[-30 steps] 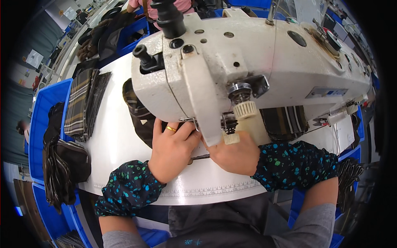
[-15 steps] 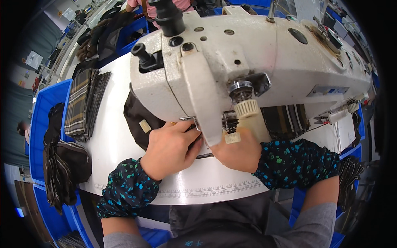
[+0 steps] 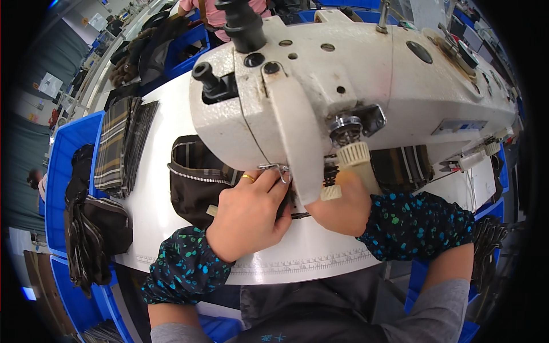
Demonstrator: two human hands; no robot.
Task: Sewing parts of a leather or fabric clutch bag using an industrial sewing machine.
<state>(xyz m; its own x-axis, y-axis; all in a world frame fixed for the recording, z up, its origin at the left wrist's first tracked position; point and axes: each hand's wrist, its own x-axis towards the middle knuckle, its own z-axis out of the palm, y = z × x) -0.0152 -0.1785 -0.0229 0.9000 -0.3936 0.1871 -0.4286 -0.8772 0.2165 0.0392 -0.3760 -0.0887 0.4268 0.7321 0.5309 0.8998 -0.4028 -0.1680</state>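
Observation:
A dark brown fabric pouch (image 3: 191,200) lies on the white sewing table, left of the needle area. Its curved zipper edge and striped lining show at the top, and a small cream piece (image 3: 213,210) rests against it beside my wrist. My left hand (image 3: 246,217), a ring on one finger, has its fingertips under the front of the sewing machine (image 3: 229,126). Dark fabric shows between its thumb and fingers. Behind the machine's cream tension knobs, my right hand (image 3: 340,211) is bent toward the needle area from the right; its fingers are hidden.
Striped cloth pieces are stacked (image 3: 117,143) at the table's left, with another striped stack (image 3: 402,167) under the machine arm. Blue bins (image 3: 74,128) flank the table, and dark pouches (image 3: 103,226) hang over the left one. A person in pink (image 3: 214,14) is beyond.
The pouch has turned and shifted, so its zipper and striped lining now show. The cream piece sits lower, beside my left wrist. The whole view has moved slightly.

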